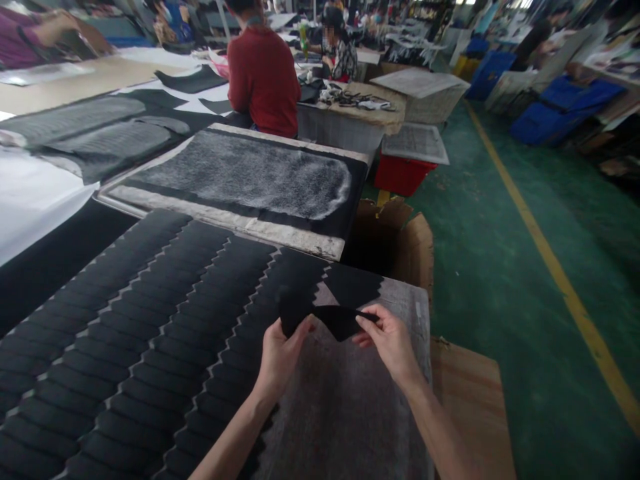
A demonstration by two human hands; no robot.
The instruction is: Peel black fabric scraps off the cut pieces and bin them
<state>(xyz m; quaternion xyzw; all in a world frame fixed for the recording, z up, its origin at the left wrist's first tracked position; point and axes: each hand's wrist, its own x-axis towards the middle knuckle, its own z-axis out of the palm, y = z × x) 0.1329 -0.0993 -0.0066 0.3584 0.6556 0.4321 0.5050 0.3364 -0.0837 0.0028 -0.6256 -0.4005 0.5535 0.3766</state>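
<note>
A small black fabric piece [343, 321] is stretched between my two hands above the near right part of the board. My left hand [283, 347] pinches its left side, thumb toward me. At the other end, my right hand [385, 333] grips the piece between thumb and fingers. To the left lie long rows of overlapping black cut pieces [165, 333] with zigzag edges. The shorter row at the far right ends just beyond my hands, on the worn grey board [345, 413].
Past the rows is a panel with a black sheet [250, 173] whitened in its middle. Cardboard boxes [467, 393] stand against the board's right side. A person in a red top [263, 73] is ahead. A red bin [403, 173] sits on the green floor [500, 267].
</note>
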